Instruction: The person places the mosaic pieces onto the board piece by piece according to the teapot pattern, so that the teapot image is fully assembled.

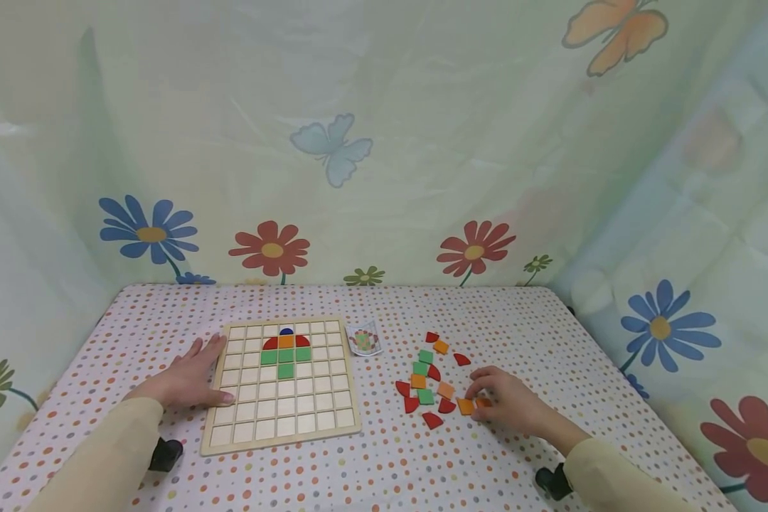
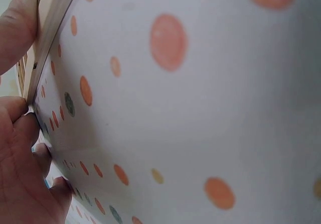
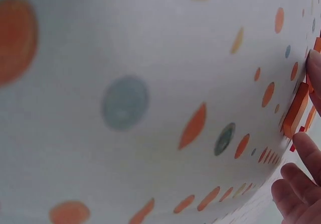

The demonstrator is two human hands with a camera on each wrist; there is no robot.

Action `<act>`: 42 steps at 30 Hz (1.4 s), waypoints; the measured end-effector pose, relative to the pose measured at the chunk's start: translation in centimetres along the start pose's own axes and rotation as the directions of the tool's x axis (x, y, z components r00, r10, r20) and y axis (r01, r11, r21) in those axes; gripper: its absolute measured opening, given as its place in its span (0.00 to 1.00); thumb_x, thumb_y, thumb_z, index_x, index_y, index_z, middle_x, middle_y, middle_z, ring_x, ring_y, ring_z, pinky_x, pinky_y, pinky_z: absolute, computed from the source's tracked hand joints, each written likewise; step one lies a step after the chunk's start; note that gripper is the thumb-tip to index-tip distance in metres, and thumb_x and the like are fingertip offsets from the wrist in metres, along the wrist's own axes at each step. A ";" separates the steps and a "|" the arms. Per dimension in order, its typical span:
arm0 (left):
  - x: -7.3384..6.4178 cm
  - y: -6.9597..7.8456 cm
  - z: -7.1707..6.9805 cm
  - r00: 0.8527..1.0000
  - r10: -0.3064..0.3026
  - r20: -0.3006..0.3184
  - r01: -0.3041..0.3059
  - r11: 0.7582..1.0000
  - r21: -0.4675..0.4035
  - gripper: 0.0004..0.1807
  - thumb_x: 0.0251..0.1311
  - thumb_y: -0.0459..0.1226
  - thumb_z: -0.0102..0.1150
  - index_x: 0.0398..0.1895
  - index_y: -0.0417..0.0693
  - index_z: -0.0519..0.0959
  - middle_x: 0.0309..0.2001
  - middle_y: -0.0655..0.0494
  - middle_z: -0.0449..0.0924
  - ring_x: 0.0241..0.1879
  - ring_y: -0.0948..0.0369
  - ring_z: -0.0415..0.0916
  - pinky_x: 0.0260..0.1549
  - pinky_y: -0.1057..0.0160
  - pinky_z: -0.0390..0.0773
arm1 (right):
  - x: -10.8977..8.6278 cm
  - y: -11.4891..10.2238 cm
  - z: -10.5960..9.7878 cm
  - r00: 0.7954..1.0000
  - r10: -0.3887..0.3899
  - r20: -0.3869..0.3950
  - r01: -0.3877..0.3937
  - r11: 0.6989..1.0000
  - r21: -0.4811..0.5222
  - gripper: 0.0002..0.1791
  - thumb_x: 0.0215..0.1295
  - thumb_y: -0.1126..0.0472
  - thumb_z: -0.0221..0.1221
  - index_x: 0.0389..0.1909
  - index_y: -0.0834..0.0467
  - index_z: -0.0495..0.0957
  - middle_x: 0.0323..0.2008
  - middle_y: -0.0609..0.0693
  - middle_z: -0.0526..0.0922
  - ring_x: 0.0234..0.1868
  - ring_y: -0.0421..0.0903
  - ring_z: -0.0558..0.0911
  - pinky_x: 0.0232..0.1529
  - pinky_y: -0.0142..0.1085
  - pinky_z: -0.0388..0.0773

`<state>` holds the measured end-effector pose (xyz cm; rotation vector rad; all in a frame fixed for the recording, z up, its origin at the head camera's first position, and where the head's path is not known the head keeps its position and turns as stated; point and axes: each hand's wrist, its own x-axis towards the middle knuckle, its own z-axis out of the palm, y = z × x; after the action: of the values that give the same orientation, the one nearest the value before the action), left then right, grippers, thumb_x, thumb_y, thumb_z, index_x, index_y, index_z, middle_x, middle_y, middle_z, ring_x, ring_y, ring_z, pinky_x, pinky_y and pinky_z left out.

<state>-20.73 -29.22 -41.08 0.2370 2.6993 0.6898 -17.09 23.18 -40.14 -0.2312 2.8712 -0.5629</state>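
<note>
My left hand [image 1: 188,377] rests at the left edge of a wooden grid board [image 1: 281,438], its thumb over the rim and its fingers spread along the side. On the board, green square tiles [image 1: 286,370], an orange square, red quarter-circles [image 1: 270,344] and a blue piece [image 1: 286,332] form a small pattern. Over the right part of the loose tiles, my right hand [image 1: 508,402] pinches an orange square tile [image 3: 297,111] between thumb and index finger, close to the tabletop. Another orange square tile [image 1: 465,407] lies just left of these fingertips.
A small picture card [image 1: 364,338] with a coloured pattern lies beside the board's upper right corner. Loose red quarter-circles [image 1: 432,420], green squares [image 1: 425,397] and orange squares [image 1: 418,382] lie scattered between board and right hand. A dotted cloth [image 1: 281,483] covers the table.
</note>
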 end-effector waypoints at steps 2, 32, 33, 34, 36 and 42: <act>0.0 0.0 0.0 1.000 -0.001 -0.001 0.001 1.000 0.002 0.67 0.51 0.52 0.77 0.79 0.26 0.44 0.79 0.25 0.38 0.78 0.27 0.31 0.74 0.26 0.41 | 0.1 0.0 0.1 1.000 -0.003 -0.001 0.003 1.000 -0.005 0.09 0.54 0.60 0.76 0.33 0.48 0.85 0.61 0.59 0.78 0.63 0.64 0.77 0.65 0.62 0.75; 0.2 -0.5 0.2 1.000 0.012 -0.022 -0.012 1.000 0.026 0.65 0.53 0.52 0.76 0.78 0.26 0.45 0.79 0.25 0.39 0.78 0.27 0.33 0.73 0.26 0.44 | 3.8 -6.2 0.1 0.978 -0.210 -0.013 0.211 0.977 0.044 0.07 0.59 0.62 0.73 0.35 0.51 0.86 0.62 0.61 0.80 0.65 0.63 0.76 0.61 0.57 0.80; 0.2 -0.5 0.2 1.000 0.012 -0.022 -0.011 1.000 0.029 0.65 0.52 0.52 0.76 0.78 0.26 0.45 0.79 0.25 0.39 0.78 0.27 0.33 0.74 0.26 0.44 | 4.2 -6.8 0.2 0.975 -0.222 -0.010 0.223 0.974 0.048 0.06 0.60 0.62 0.73 0.35 0.51 0.86 0.63 0.60 0.79 0.67 0.63 0.75 0.61 0.56 0.80; 0.3 -0.5 0.2 1.000 0.010 -0.022 -0.009 1.000 0.030 0.65 0.52 0.52 0.76 0.78 0.26 0.45 0.79 0.25 0.40 0.78 0.27 0.33 0.74 0.26 0.44 | 4.6 -7.4 0.5 0.974 -0.228 -0.005 0.228 0.972 0.054 0.06 0.60 0.62 0.73 0.36 0.51 0.86 0.63 0.60 0.79 0.67 0.62 0.75 0.61 0.56 0.80; 0.3 -0.5 0.3 1.000 0.007 -0.022 -0.006 1.000 0.030 0.65 0.52 0.52 0.76 0.79 0.26 0.45 0.79 0.25 0.40 0.78 0.27 0.33 0.74 0.26 0.44 | 5.4 -8.7 0.9 0.972 -0.234 0.004 0.233 0.970 0.075 0.06 0.61 0.62 0.72 0.36 0.50 0.86 0.64 0.59 0.78 0.68 0.61 0.74 0.62 0.55 0.80; 0.3 -0.1 0.3 1.000 -0.003 -0.015 0.003 1.000 0.007 0.65 0.52 0.50 0.77 0.79 0.27 0.44 0.79 0.26 0.38 0.78 0.28 0.32 0.75 0.27 0.42 | 7.5 -12.4 2.2 0.966 -0.259 0.013 0.256 0.958 0.131 0.05 0.61 0.61 0.72 0.37 0.50 0.87 0.65 0.57 0.77 0.69 0.58 0.74 0.65 0.54 0.78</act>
<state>-20.86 -29.13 -41.52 0.2306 2.7164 0.6834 -22.44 9.60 -38.58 -0.5935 2.7794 -0.7805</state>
